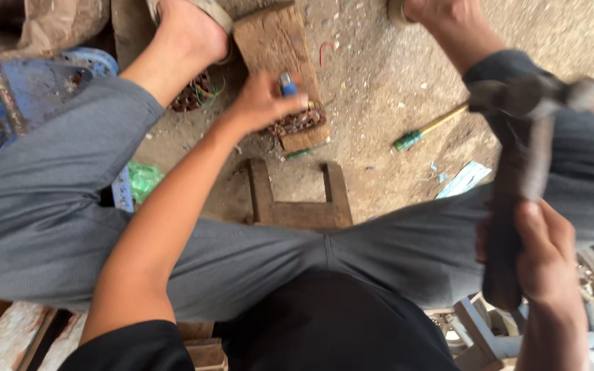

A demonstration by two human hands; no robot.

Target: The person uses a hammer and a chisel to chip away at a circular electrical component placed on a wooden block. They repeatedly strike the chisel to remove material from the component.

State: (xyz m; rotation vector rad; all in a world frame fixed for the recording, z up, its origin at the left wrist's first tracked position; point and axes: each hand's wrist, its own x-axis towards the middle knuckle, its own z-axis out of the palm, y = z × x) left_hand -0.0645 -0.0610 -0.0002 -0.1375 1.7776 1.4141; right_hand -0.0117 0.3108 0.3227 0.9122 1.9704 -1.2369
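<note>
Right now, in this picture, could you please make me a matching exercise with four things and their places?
Things:
1. hammer
2. blue-handled tool
3. green-handled screwdriver
4. wooden block

Places:
A. lying on the dirt ground, touched by nobody
B. raised in the right hand
C. under the coil of copper wire
D. gripped in the left hand, over the coil

Pairs: 1-B, 2-D, 3-A, 4-C
</note>
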